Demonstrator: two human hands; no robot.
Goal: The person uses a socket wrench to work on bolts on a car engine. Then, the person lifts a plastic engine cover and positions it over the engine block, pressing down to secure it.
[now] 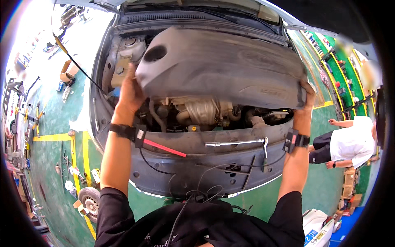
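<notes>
A large grey plastic engine cover [218, 61], with a round hole at its far left corner, is held up over the engine bay between my two hands. My left hand [131, 92] grips its left edge, thumb up along the side. At the right end, the fingers of my right hand [305, 96] wrap round the corner. Below the cover's near edge, the metal engine parts [201, 112] and hoses show; the rest of the engine is hidden beneath it. On the front panel lie a red bar-shaped tool [164, 147] and a ratchet wrench with a long extension [236, 143].
A prop rod [76, 64] stands at the left fender. A fluid reservoir [120, 72] sits beside my left hand. A person in a white shirt [354, 142] is on the right, near green shelves [345, 78]. A wheel [89, 202] lies on the floor at lower left.
</notes>
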